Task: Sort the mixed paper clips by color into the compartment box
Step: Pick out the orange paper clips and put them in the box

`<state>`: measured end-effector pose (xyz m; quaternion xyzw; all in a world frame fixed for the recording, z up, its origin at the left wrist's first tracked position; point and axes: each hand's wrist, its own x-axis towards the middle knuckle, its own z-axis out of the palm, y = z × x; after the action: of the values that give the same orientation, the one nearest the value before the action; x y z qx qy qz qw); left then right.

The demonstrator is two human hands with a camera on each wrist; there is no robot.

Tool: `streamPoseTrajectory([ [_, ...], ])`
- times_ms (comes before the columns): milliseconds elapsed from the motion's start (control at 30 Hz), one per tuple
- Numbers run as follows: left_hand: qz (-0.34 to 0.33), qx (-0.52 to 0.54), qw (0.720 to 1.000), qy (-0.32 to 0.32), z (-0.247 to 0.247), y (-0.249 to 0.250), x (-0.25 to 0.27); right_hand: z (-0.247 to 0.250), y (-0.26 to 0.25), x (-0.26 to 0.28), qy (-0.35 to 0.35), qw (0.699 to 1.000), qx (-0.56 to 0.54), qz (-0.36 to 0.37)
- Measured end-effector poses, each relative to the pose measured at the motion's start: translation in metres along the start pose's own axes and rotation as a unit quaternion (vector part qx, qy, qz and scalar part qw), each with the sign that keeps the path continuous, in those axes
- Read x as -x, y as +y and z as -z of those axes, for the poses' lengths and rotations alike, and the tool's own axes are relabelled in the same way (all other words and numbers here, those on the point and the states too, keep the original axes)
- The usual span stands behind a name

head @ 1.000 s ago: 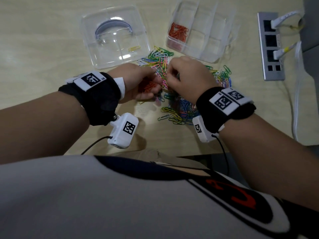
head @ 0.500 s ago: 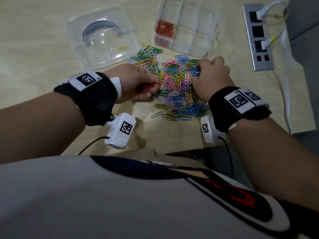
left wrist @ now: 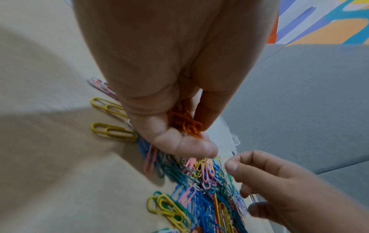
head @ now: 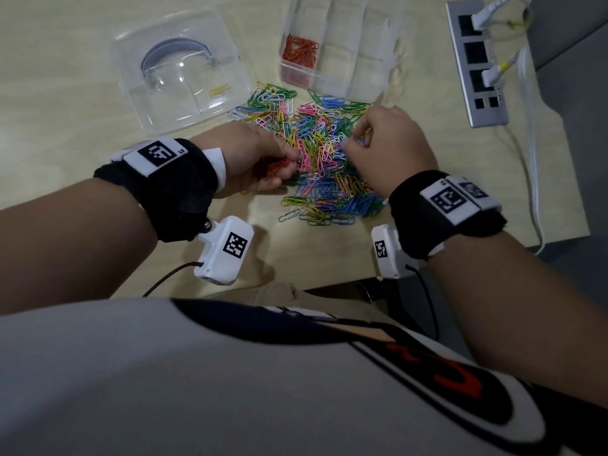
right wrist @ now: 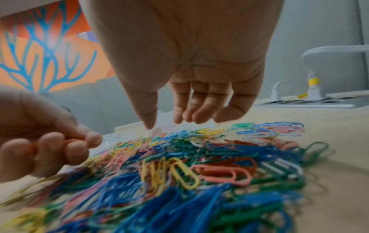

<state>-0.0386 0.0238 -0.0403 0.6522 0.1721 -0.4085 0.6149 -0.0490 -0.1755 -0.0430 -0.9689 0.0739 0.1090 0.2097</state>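
A heap of mixed coloured paper clips lies on the wooden table. My left hand rests at the heap's left edge, its fingers curled round a bunch of orange clips. My right hand hovers over the heap's right side; in the right wrist view its fingers hang loosely bent above the clips and hold nothing. The clear compartment box stands behind the heap, with orange clips in its left compartment.
A clear lid with one yellow clip in it lies at the back left. A grey power strip with white plugs and cables sits at the right. The table's near edge runs just below my wrists.
My right hand has moved from the heap's left side to its right side, uncovering the clips. My left hand has stayed put with the orange clips.
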Motion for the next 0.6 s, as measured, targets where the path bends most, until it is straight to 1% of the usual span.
streamPoseTrajectory([
  [100,0.004,0.0,1.0,0.003,-0.002,0.0,0.0,-0.013,-0.007,0.008,-0.056,0.998,0.017,-0.006],
  [167,0.002,0.0,1.0,0.005,-0.004,0.001,0.0,-0.02,-0.009,0.009,-0.064,0.997,0.03,0.014],
  [233,-0.001,-0.001,1.0,0.005,-0.006,0.002,0.001,-0.02,-0.009,0.006,-0.058,0.997,0.024,0.036],
  [333,-0.001,0.0,1.0,0.001,-0.006,0.001,0.003,-0.016,-0.012,-0.004,-0.001,0.999,-0.016,0.042],
  [400,0.0,-0.004,1.0,-0.005,-0.006,0.0,0.003,-0.015,-0.016,-0.013,0.022,0.999,-0.01,0.043],
  [533,0.002,-0.012,1.0,-0.003,-0.009,-0.001,0.003,-0.019,-0.023,-0.025,-0.005,0.998,0.031,0.057],
  [600,0.006,-0.012,1.0,-0.001,-0.009,0.0,0.002,-0.021,-0.023,-0.025,-0.001,0.997,0.032,0.066],
])
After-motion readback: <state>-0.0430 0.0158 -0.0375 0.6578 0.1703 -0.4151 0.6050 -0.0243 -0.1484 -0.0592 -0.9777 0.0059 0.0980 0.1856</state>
